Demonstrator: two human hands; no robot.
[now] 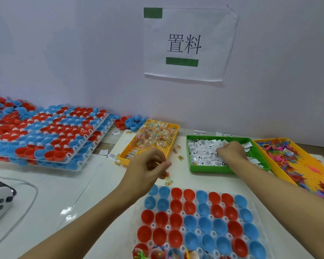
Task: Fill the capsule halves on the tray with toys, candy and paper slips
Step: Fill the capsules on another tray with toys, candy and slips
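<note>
Fingers of right hand [232, 149] buried among paper slips [204, 156]; left hand [148, 165] pinches blurred candy.

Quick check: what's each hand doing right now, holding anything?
Left hand: fingers curled, pinching candy over the table.
Right hand: in the green bin, fingers curled into the paper slips.

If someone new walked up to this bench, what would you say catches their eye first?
Probably the tray of red and blue capsule halves in front, mostly empty. Behind it stand three bins: candy, a green bin of paper slips where the right hand digs, and toys at the right. The left hand pinches candy, and filled trays pile up at the far left.
</note>
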